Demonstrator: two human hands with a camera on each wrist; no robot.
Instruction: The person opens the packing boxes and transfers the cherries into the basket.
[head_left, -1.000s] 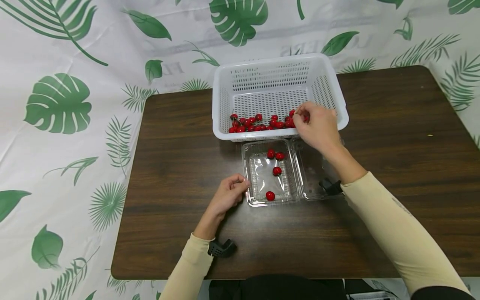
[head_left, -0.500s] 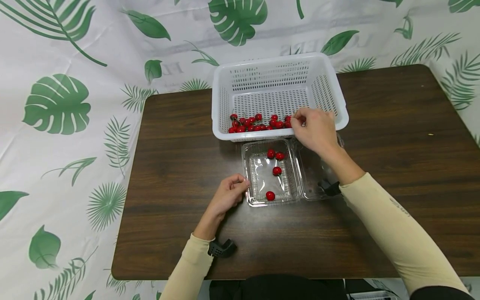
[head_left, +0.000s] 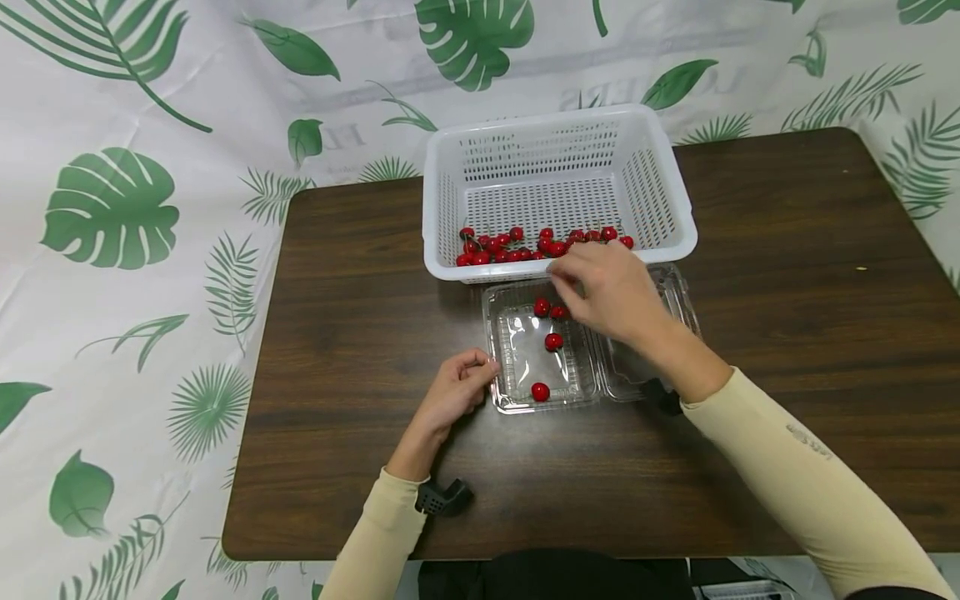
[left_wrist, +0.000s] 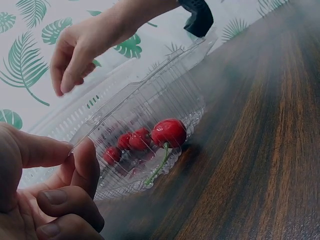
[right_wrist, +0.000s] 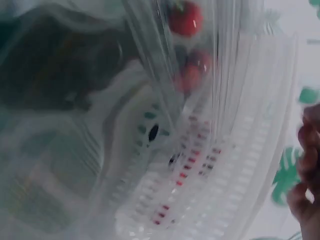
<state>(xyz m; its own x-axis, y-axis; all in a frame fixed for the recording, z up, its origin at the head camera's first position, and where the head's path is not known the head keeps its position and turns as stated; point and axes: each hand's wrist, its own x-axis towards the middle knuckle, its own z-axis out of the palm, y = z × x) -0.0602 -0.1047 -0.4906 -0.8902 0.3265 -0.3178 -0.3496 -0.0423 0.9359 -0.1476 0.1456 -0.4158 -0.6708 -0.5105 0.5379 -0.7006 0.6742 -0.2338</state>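
Observation:
My left hand (head_left: 459, 385) pinches the left rim of a clear plastic clamshell (head_left: 517, 406) between thumb and forefinger, the other fingers curled below. Several red cherries lie in its base, one cherry (left_wrist: 169, 133) with a green stem near the front. My right hand (head_left: 611, 292) hangs over the back of the clamshell and the basket's front rim, fingers curled and thumb near the forefinger. No cherry shows at its fingertips in the left wrist view, and I cannot tell whether something small is hidden in it. Blurred fingers (right_wrist: 307, 165) appear at the right wrist view's edge.
Behind the clamshell stands a white perforated basket (head_left: 540, 200), with several cherries (head_left: 498, 243) along its front side. The clamshell's open lid (head_left: 626, 367) lies to the right, partly under my right arm. All of this is on a dark wooden table (head_left: 352, 317).
My right hand has come out of the basket and moved left and toward me, uncovering cherries at the basket's right front. My left hand has kept its place on the clamshell.

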